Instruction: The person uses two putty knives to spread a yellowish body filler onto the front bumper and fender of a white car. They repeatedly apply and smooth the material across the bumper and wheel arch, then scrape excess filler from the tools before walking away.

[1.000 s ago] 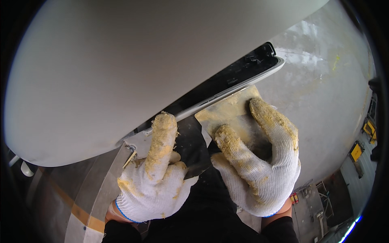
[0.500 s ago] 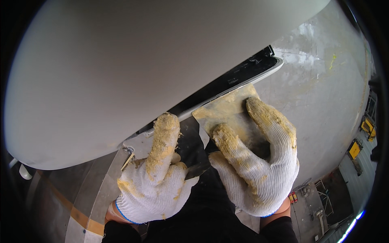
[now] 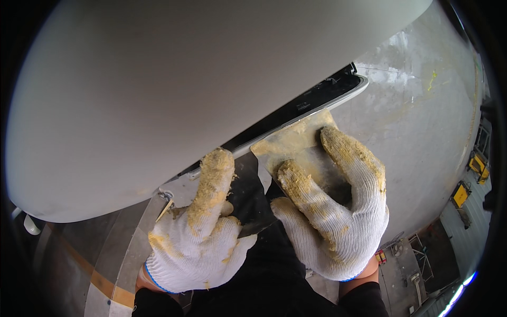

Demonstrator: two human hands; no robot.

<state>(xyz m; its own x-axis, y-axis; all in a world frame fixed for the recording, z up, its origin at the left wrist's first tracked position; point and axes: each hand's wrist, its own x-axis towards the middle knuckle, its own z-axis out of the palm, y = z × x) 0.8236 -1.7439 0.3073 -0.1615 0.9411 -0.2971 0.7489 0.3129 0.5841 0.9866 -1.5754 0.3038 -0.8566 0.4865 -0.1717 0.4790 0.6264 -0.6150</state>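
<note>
My right hand [image 3: 343,222], in a white knit glove caked with yellow putty, grips a thin rectangular spreader [image 3: 298,140]. Two fingers press on its putty-smeared face; its far edge lies along the pale rim [image 3: 343,99] of a dark slot. My left hand [image 3: 203,243] wears a matching glove. Its index finger is stretched out, thickly crusted with putty, the tip close to the rim's lower end. The other fingers are curled round a dark flat scraper [image 3: 256,211], mostly hidden and hard to separate from the dark clothing behind.
A large smooth grey panel [image 3: 158,95] overhangs the slot [image 3: 296,108] from the upper left. A curved grey body surface [image 3: 417,142] with whitish patches bulges on the right. Below lies a floor with an orange stripe [image 3: 103,282]; yellow equipment [image 3: 461,194] stands at far right.
The dark scraper in my left hand has shifted and tilted, showing more of its face. My left hand has moved slightly left; my right hand and its spreader have hardly moved.
</note>
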